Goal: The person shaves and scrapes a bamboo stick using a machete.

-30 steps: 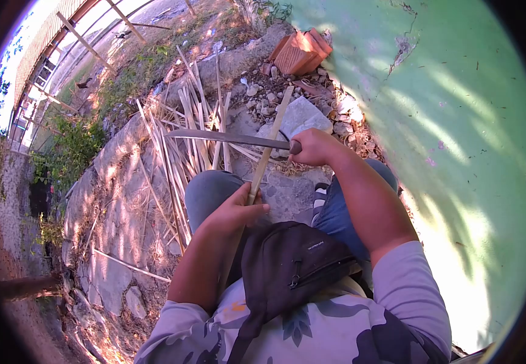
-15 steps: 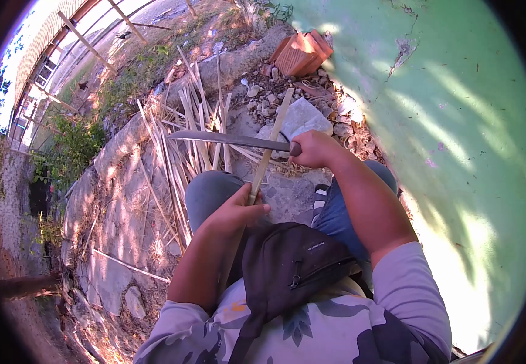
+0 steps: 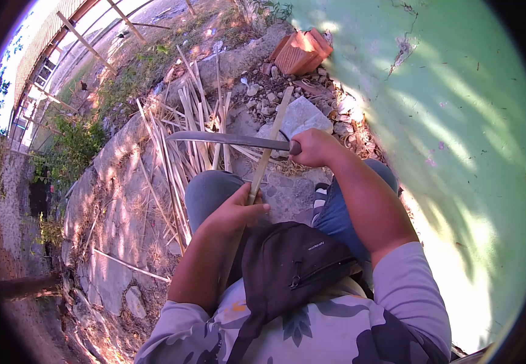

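Note:
My left hand (image 3: 238, 209) is closed round the lower end of a pale flat strip (image 3: 281, 118), which slants up and away from me. The wooden handle of a long knife (image 3: 226, 139) is in my closed right hand (image 3: 314, 148). Its blade points left and lies across the strip. Many thin pale strips (image 3: 205, 115) lie in a loose pile beyond my left knee. A whitish stone block (image 3: 305, 117) sits just beyond my right hand.
A green wall (image 3: 445, 121) rises on the right. Orange roof tiles (image 3: 302, 52) are stacked at its foot, near small stones. A black bag (image 3: 293, 261) lies across my lap. Green plants (image 3: 71, 148) grow at the left beside rough rock (image 3: 108, 261).
The knife has shifted very slightly along the strip, and the strip's tip has moved a little. My hands keep their holds.

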Tool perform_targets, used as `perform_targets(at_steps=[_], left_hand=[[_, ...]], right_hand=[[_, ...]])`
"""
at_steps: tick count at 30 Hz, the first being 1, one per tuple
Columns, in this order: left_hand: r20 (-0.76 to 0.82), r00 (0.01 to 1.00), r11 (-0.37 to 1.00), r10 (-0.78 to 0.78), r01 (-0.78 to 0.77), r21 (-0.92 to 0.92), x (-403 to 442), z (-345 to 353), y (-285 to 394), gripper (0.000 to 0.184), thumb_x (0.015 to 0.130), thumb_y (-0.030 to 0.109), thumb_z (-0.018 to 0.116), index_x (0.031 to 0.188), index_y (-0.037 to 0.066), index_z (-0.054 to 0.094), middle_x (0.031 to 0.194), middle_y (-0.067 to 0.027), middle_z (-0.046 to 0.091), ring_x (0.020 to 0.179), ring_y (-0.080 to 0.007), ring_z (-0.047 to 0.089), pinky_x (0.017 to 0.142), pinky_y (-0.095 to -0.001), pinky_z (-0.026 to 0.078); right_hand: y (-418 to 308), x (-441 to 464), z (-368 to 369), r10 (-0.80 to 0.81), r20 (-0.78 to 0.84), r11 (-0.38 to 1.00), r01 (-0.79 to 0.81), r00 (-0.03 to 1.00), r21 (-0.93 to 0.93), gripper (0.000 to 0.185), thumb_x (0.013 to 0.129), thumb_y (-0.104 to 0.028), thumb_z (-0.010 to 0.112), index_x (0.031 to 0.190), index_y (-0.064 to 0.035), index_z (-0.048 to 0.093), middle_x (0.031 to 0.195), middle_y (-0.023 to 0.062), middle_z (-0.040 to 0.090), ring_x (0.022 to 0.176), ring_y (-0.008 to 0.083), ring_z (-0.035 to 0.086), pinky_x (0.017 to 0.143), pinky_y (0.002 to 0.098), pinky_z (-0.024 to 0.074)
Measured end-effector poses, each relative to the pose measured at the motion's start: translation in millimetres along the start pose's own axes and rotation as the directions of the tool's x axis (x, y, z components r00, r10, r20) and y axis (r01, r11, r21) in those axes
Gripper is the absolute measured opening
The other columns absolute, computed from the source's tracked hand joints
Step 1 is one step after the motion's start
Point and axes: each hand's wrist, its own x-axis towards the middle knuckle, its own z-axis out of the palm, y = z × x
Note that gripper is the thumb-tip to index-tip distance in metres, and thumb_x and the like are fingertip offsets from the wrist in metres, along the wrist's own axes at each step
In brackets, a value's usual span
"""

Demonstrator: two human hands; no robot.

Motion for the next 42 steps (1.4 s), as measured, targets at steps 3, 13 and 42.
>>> perform_targets(at_steps=[3, 13, 42], left_hand=[[0.001, 1.000, 1.000, -0.007, 0.007, 0.019, -0.4, -0.2, 0.8, 0.039, 0.089, 0.013, 0.074, 0.114, 0.007, 0.045, 0.084, 0.0006, 0.048, 0.062, -0.0094, 0.048, 0.059, -0.0280, 0.043], [-0.007, 1.000, 0.999, -0.003, 0.003, 0.043, -1.4, 0.8, 2.4, 0.040, 0.089, 0.014, 0.074, 0.116, 0.007, 0.046, 0.086, 0.0008, 0.049, 0.063, -0.0089, 0.049, 0.059, -0.0274, 0.044], [-0.034, 0.998, 0.998, -0.043, 0.045, 0.052, -0.3, 1.3, 2.9, 0.037, 0.091, 0.017, 0.072, 0.116, 0.007, 0.046, 0.080, 0.0004, 0.050, 0.062, -0.0096, 0.047, 0.059, -0.0280, 0.043]], right_hand=[[-0.3, -0.7, -0.6, 0.006, 0.003, 1.000, -0.006, 1.000, -0.006, 0.024, 0.077, -0.033, 0.074, 0.094, -0.0162, 0.074, 0.092, 0.0105, 0.074, 0.091, 0.0307, 0.070, 0.081, 0.0417, 0.0549], [-1.7, -1.2, -2.3, -0.006, 0.001, 1.000, 0.006, 1.000, -0.015, 0.024, 0.077, -0.034, 0.074, 0.094, -0.0162, 0.074, 0.092, 0.0106, 0.074, 0.090, 0.0309, 0.070, 0.080, 0.0422, 0.0548], [-0.7, -1.6, -1.7, -0.006, 0.012, 1.000, 0.006, 1.000, -0.026, 0.028, 0.077, -0.037, 0.074, 0.095, -0.0153, 0.074, 0.092, 0.0119, 0.073, 0.091, 0.0323, 0.070, 0.080, 0.0438, 0.0549]])
